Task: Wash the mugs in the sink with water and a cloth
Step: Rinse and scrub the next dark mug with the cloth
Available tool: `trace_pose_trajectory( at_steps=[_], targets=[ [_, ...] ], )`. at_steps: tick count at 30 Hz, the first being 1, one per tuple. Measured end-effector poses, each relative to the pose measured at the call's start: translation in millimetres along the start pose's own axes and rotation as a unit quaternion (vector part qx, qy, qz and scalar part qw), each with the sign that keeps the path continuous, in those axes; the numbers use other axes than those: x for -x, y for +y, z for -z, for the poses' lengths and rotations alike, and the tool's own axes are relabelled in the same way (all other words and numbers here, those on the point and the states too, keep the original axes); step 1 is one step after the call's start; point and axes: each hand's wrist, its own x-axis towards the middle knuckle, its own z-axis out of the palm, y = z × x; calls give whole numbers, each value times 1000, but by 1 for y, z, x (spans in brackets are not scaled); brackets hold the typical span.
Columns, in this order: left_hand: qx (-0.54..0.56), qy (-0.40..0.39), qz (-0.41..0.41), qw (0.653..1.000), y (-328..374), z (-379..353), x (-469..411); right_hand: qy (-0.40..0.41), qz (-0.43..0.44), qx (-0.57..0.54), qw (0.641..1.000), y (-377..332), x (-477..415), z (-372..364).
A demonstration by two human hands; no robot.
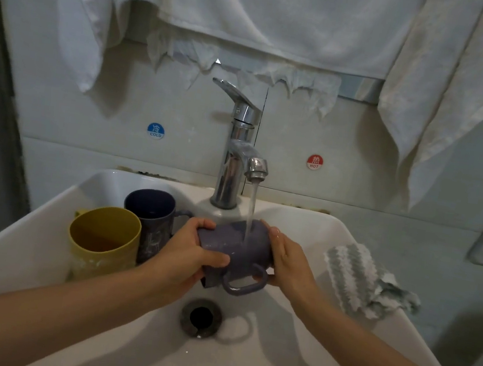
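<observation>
At the near edge of the white sink [25, 233], two bare forearms reach in over the basin. The drain [201, 317] sits open at the bottom, directly below the hands. Above it a purple mug [234, 244] is held on its side, off the basin floor, handle pointing down toward the drain. The left hand [190, 253] wraps one end, fingers curled over the top and thumb laid across the near side. The right hand [288, 260] clasps the other end, fingers over the far side and thumb beside the handle. Which end is the mouth cannot be told.

A stream of water [251, 212] strikes the upper side of the mug between the two hands.

Left of the hands, inside the sink, a yellow mug [104, 244] stands upright, and a dark blue mug [151, 216] stands just behind it, touching or nearly so. The left hand hides part of the blue mug.

A grey-and-white striped cloth [357, 276] lies crumpled on the right rim, apart from both hands.

Behind, the chrome faucet [234, 157] rises from the back ledge with its lever raised. A blue COLD sticker [156, 131] and a red HOT sticker [315, 162] flank it on the tiled wall. White towels [258, 8] hang above.
</observation>
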Motion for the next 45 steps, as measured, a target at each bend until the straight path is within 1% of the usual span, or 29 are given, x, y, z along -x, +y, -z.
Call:
trace_pose_trajectory(
  at_steps=[3,4,5,7,8,11,12,14,16,17,19,22,24,25,27,29,31,32,34,35,37,38,39,41,43,45],
  targets=[
    [5,-3,-8,1000,3,1,0,-21,53,92,994,2,6,-4],
    [4,-4,-10,1000,3,1,1,-26,63,104,992,3,6,-6],
    [6,-5,-9,1000,4,1,1,-19,57,74,995,3,4,-5],
    [8,-8,-7,1000,3,0,0,1,19,-13,1000,0,1,-2],
    [5,-9,-8,1000,3,-1,0,5,-3,-36,999,-2,0,-1],
    [12,-11,-9,1000,3,-1,-1,7,-55,-55,997,-7,3,0],
    [18,-13,-9,1000,4,-1,-1,7,-55,-50,997,-7,3,-3],
    [11,-25,-17,999,6,1,-2,-9,-33,-1,999,-4,4,-5],
    [-19,-38,-27,999,8,2,-1,-24,-26,31,999,-2,3,-5],
    [-27,-46,-27,998,9,3,-1,-33,-30,30,999,-2,3,-5],
    [-50,-73,-22,996,9,3,-1,-31,-57,-10,998,-4,3,-3],
    [-189,-109,-26,976,6,0,0,16,-106,-61,992,-5,0,-5],
    [-235,-105,-31,966,5,-2,1,28,-116,-68,991,-4,0,-7],
    [-238,-99,-35,965,4,-2,2,22,-95,-42,994,-4,1,-8],
    [-233,-95,-34,967,3,-2,2,2,-28,62,998,-5,4,-11],
    [-210,-100,-24,972,1,0,0,-13,17,157,987,-7,6,-13],
    [-187,-102,-14,977,1,3,0,-25,46,199,979,-6,6,-12],
    [-171,-105,-7,980,1,4,0,-27,55,194,979,-4,4,-10],
    [-143,-118,-1,983,2,6,-1,-28,64,137,988,-2,1,-5],
    [-141,-123,-4,982,3,5,-1,-27,54,98,993,-2,0,-3],
    [-157,-121,-11,980,5,4,-2,-25,0,16,1000,-5,1,-2],
    [-170,-115,-12,979,6,4,-2,-23,-19,-5,1000,-7,1,-2],
    [-184,-110,-10,977,6,4,-2,-23,-21,-10,999,-6,1,-1],
    [-181,-110,-17,977,6,3,-2,-25,13,18,999,-5,2,-2],
    [-138,-107,-26,984,6,3,-1,-19,70,86,994,-3,1,-1],
    [-90,-92,-32,991,6,2,-2,-25,94,103,990,-1,-1,1]
  ],
)
